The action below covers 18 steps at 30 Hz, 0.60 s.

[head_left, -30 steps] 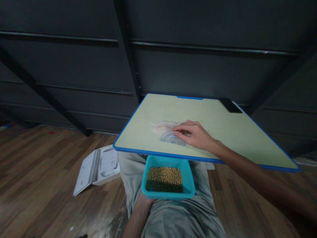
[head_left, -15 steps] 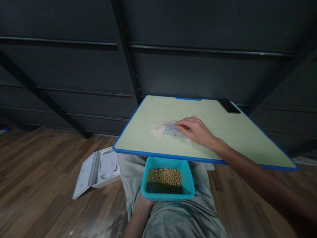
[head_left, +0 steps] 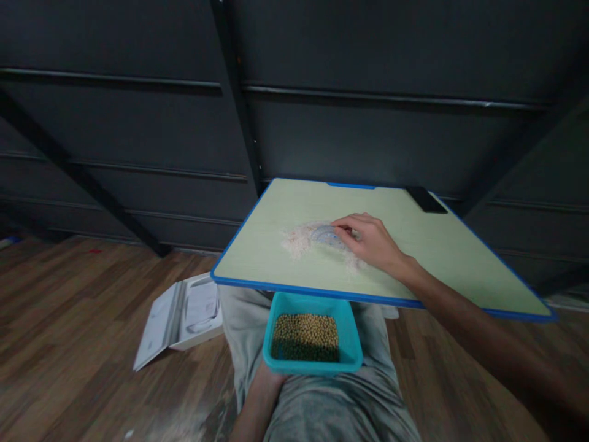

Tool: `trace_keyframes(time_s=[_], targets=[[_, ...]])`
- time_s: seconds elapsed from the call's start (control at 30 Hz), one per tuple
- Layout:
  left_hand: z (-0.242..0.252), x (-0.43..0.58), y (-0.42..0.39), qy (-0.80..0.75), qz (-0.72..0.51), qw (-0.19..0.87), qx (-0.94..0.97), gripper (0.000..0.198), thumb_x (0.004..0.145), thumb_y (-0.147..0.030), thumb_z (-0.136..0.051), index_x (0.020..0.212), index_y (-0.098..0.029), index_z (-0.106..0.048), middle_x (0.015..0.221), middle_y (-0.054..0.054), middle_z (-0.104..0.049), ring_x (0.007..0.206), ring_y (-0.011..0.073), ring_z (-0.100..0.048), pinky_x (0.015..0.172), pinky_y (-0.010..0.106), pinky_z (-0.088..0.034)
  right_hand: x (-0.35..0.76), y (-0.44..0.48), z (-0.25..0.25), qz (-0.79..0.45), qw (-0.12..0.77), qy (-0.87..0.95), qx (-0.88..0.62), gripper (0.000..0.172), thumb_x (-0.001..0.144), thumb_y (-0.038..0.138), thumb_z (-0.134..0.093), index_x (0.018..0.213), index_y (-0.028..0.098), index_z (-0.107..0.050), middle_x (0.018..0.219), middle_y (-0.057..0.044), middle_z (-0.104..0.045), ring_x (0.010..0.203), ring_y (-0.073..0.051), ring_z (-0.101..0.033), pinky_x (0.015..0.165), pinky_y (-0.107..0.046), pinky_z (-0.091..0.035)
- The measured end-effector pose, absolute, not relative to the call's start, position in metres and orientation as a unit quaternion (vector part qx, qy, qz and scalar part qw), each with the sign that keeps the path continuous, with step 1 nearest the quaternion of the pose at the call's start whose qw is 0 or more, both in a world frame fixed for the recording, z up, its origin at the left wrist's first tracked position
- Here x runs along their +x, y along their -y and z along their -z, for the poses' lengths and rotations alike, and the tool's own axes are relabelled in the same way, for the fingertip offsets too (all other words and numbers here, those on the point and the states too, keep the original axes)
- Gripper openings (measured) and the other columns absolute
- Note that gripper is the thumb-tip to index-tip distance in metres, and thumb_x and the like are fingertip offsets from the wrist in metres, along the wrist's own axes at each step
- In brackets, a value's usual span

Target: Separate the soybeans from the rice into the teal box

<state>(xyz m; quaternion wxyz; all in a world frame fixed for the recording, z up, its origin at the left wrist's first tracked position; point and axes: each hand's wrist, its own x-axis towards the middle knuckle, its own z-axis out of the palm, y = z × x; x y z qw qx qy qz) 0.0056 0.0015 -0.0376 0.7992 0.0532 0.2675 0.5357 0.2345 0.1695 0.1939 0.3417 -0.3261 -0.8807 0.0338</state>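
Note:
My right hand (head_left: 365, 238) pinches a clear plastic protractor (head_left: 326, 235) over the pale green tabletop (head_left: 276, 270). Around the protractor lies a thin spread of fine pinkish-white powder or grains (head_left: 297, 239), with more of it trailing below my fingers. On my lap sits a turquoise plastic tub (head_left: 313, 367), partly filled with round tan beans or peas (head_left: 306, 331). My left hand (head_left: 271, 374) reaches beneath the tub's near left corner; its fingers are hidden under it.
A black phone (head_left: 426, 199) lies at the table's far right corner. The table has a blue edge (head_left: 322, 295). On the wooden floor to the left is an open white box (head_left: 197, 313) with papers. A dark panelled wall (head_left: 368, 135) stands behind the table.
My right hand has shifted slightly to the right with the protractor, uncovering more of the powder at its left. The tub and my left arm stay where they were.

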Motion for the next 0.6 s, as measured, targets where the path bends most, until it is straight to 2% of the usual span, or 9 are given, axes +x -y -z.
trace_keyframes(time_s=[0.17, 0.33, 0.47, 0.6], targets=[[0.0342, 0.0066, -0.0003, -0.262, -0.528, 0.807, 0.046, 0.042, 0.090, -0.011, -0.046, 0.069, -0.027, -0.079, 0.068, -0.001, -0.078, 0.090, 0.0200, -0.075, 0.109, 0.042, -0.041, 0.2367, -0.1747, -0.1964, -0.021, 0.386, 0.851, -0.355, 0.020, 0.097, 0.026, -0.056, 0.107, 0.021, -0.073, 0.095, -0.006, -0.076, 0.088, -0.022, -0.068, 0.084, -0.039, -0.048], [0.0377, 0.0069, -0.0010, -0.260, -0.537, 0.801, 0.051, 0.029, 0.086, -0.016, -0.056, 0.073, -0.027, -0.080, 0.070, -0.002, -0.078, 0.092, 0.0236, -0.075, 0.108, 0.044, -0.043, 0.2372, -0.1783, -0.1929, -0.034, 0.356, 0.863, -0.357, 0.022, 0.098, 0.025, -0.054, 0.106, 0.021, -0.074, 0.102, -0.007, -0.076, 0.092, -0.023, -0.069, 0.083, -0.038, -0.050], [0.0364, 0.0061, -0.0005, -0.263, -0.545, 0.794, 0.063, 0.034, 0.088, -0.013, -0.052, 0.075, -0.028, -0.080, 0.072, -0.003, -0.079, 0.089, 0.0210, -0.075, 0.108, 0.041, -0.043, 0.2342, -0.1726, -0.1937, -0.077, 0.346, 0.875, -0.331, 0.021, 0.097, 0.025, -0.055, 0.107, 0.022, -0.074, 0.103, -0.006, -0.076, 0.089, -0.021, -0.069, 0.077, -0.035, -0.052], [0.0363, 0.0050, -0.0001, -0.270, -0.546, 0.791, 0.066, 0.038, 0.090, -0.013, -0.048, 0.076, -0.028, -0.080, 0.074, -0.003, -0.079, 0.088, 0.0201, -0.075, 0.107, 0.040, -0.044, 0.2352, -0.1736, -0.1954, -0.063, 0.366, 0.867, -0.333, 0.022, 0.097, 0.026, -0.055, 0.108, 0.023, -0.074, 0.102, -0.006, -0.077, 0.092, -0.022, -0.069, 0.082, -0.038, -0.052]])
